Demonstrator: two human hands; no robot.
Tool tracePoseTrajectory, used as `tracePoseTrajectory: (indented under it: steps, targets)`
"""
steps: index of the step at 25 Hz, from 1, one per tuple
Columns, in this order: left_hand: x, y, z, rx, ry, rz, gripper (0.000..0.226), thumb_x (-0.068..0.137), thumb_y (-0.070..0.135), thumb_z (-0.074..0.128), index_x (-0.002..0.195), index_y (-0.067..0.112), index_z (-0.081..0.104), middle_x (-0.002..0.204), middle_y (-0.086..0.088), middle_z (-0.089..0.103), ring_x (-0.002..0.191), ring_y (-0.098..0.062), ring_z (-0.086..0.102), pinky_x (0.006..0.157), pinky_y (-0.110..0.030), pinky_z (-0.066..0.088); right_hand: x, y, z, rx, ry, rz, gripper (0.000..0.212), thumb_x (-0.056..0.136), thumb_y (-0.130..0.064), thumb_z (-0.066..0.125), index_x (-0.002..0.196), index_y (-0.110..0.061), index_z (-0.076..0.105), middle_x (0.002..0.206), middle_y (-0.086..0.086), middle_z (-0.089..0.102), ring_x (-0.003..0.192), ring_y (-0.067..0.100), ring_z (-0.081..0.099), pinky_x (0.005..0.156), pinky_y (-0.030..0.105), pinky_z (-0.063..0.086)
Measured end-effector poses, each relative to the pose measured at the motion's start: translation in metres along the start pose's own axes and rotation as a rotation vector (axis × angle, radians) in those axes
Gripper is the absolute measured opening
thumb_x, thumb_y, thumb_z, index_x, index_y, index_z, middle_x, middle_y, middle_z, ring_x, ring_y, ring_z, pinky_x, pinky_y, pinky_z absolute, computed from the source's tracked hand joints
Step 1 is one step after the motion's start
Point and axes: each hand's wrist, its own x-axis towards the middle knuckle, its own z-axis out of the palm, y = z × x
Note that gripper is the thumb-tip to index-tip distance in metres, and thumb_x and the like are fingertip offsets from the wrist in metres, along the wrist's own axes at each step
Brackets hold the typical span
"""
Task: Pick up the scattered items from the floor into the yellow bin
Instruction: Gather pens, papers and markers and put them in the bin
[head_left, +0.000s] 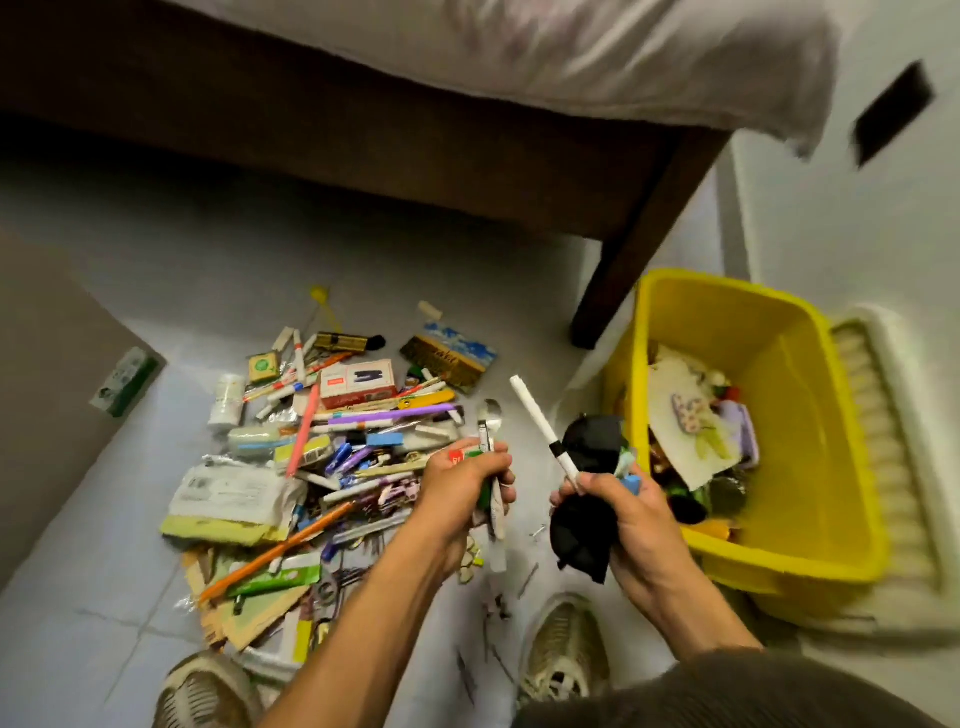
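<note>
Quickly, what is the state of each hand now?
Left hand: closed on a spoon and small packets.
Right hand: closed on a white marker and black cloth.

Yellow bin on my right, partly filled; the scattered items lie heaped on the floor at left.

The yellow bin is smooth, glossy plastic; the spoon shiny metal; the marker smooth white plastic; the black bundle soft matt cloth; the bed frame dark matt wood; the floor pale, faintly glossy tile; the envelope creased paper.
</note>
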Motion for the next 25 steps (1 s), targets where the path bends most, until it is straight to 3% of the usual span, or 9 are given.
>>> tracePoseTrajectory:
  steps: [4,8,10,13,17,19,21,23,25]
  targets:
    - [-0.01,0.016,0.135,-0.05,-0.175,-0.038,0.016,0.089,0.026,0.066,0.093,0.01,0.064,0.068,-0.007,0.068,0.057,-0.019,0.063,0.057,-0.027,0.052,-0.026,-0.092,-0.046,-0.038,0.337,-0.208,0.007,0.084,0.001,0.061,0.087,-0.003,0.056,0.071,0.016,0.067,0.061,0.025,0.065,0.063,0.035,0.053]
    - [-0.025,0.024,0.195,-0.082,-0.301,-0.108,0.057,0.094,0.059,0.046,0.125,0.014,0.06,0.117,-0.01,0.068,0.103,-0.025,0.066,0.086,-0.039,0.053,-0.029,-0.148,-0.073,-0.043,0.252,-0.119,0.022,0.096,-0.031,0.058,0.111,-0.015,0.064,0.098,0.003,0.075,0.09,0.017,0.07,0.079,0.034,0.054]
    - [-0.027,0.018,0.176,-0.004,-0.205,-0.031,0.044,0.097,0.058,0.04,0.11,0.023,0.064,0.106,-0.001,0.066,0.096,-0.017,0.063,0.077,-0.032,0.051,-0.025,-0.148,-0.074,-0.023,0.228,-0.059,0.019,0.099,-0.031,0.053,0.108,-0.017,0.062,0.099,0.001,0.068,0.095,0.014,0.064,0.084,0.032,0.05]
    - [-0.017,0.001,0.118,0.002,-0.027,0.011,0.05,0.101,0.05,0.037,0.134,0.015,0.052,0.127,-0.007,0.059,0.117,-0.024,0.058,0.092,-0.036,0.048,-0.016,-0.12,-0.058,-0.016,0.21,-0.008,0.023,0.1,-0.02,0.05,0.12,-0.01,0.058,0.107,0.004,0.064,0.109,0.02,0.06,0.095,0.034,0.048]
    - [0.0,-0.032,0.029,0.16,0.223,0.026,0.025,0.096,0.027,0.051,0.111,0.013,0.066,0.105,-0.009,0.071,0.083,-0.021,0.063,0.072,-0.032,0.049,-0.008,-0.054,-0.025,-0.186,-0.075,0.09,0.019,0.097,-0.014,0.054,0.112,-0.008,0.064,0.102,0.013,0.075,0.09,0.028,0.073,0.073,0.034,0.06]
    - [0.003,-0.059,-0.01,0.388,0.241,0.0,0.013,0.091,0.021,0.056,0.097,0.019,0.067,0.102,-0.009,0.072,0.079,-0.021,0.062,0.071,-0.032,0.048,0.001,-0.012,-0.01,-0.429,-0.189,0.121,0.015,0.093,-0.014,0.061,0.107,-0.013,0.068,0.095,0.009,0.076,0.081,0.025,0.073,0.067,0.031,0.059]
    - [0.002,-0.098,-0.047,0.79,0.204,-0.018,0.013,0.085,0.022,0.062,0.098,0.024,0.064,0.103,-0.003,0.07,0.087,-0.021,0.064,0.077,-0.032,0.05,0.019,0.04,-0.007,-0.925,-0.292,0.058,0.012,0.089,-0.018,0.065,0.1,-0.021,0.07,0.092,0.0,0.074,0.082,0.02,0.07,0.07,0.029,0.054]
    - [-0.005,-0.138,-0.073,1.237,0.019,0.007,0.029,0.079,0.029,0.067,0.107,0.028,0.058,0.107,0.001,0.063,0.093,-0.023,0.061,0.077,-0.033,0.05,0.033,0.083,-0.016,-1.507,-0.396,-0.003,0.012,0.086,-0.022,0.064,0.097,-0.025,0.068,0.097,-0.001,0.07,0.085,0.02,0.063,0.072,0.029,0.048]
    - [-0.012,-0.175,-0.092,1.496,-0.197,0.056,0.04,0.078,0.031,0.07,0.111,0.025,0.049,0.11,0.0,0.053,0.096,-0.027,0.057,0.079,-0.039,0.051,0.04,0.118,-0.027,-1.824,-0.492,0.015,0.014,0.084,-0.025,0.06,0.097,-0.026,0.067,0.101,0.002,0.07,0.087,0.023,0.061,0.069,0.029,0.043]
